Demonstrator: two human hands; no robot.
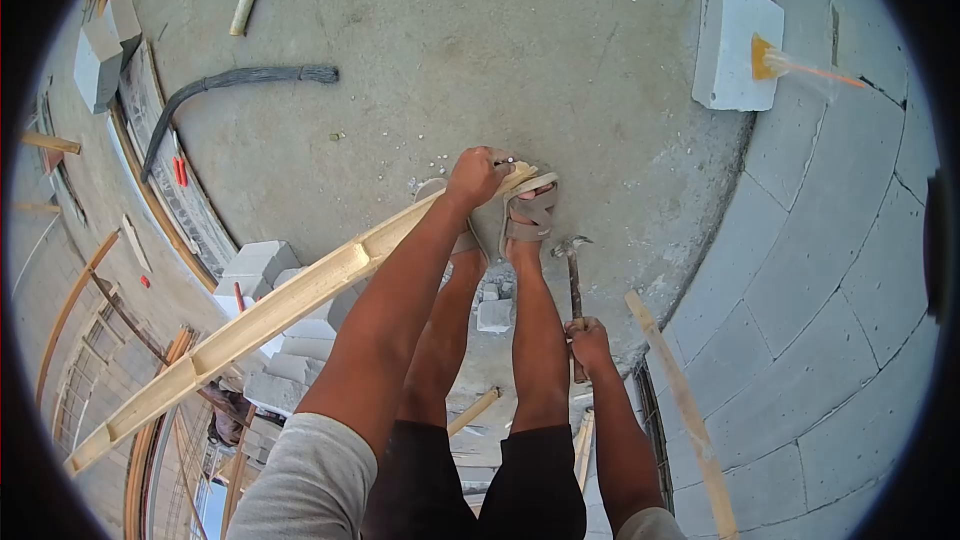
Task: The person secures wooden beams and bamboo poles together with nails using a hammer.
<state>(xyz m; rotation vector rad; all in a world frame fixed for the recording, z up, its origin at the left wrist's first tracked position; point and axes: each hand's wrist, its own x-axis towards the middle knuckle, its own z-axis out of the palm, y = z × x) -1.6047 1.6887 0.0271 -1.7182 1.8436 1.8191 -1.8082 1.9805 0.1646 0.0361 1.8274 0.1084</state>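
Observation:
A long pale wooden beam (300, 290) with crosspieces runs from the lower left to my sandalled feet. My left hand (476, 178) is closed at its near end, fingertips pinched over the wood. Whatever small thing those fingers may hold is hidden. My right hand (589, 342) is wrapped around the handle of a claw hammer (574, 280). The hammer's metal head points away from me, just beside my right sandal (531, 208) and apart from the beam.
A trowel (243, 8), a bundle of dark wire (235, 77) and red-handled pliers (179, 168) lie on the concrete floor. White blocks (258, 265) are stacked left. A block wall (790, 300) rises right, with a loose block (735, 40) near it. Another person (230, 415) is at lower left.

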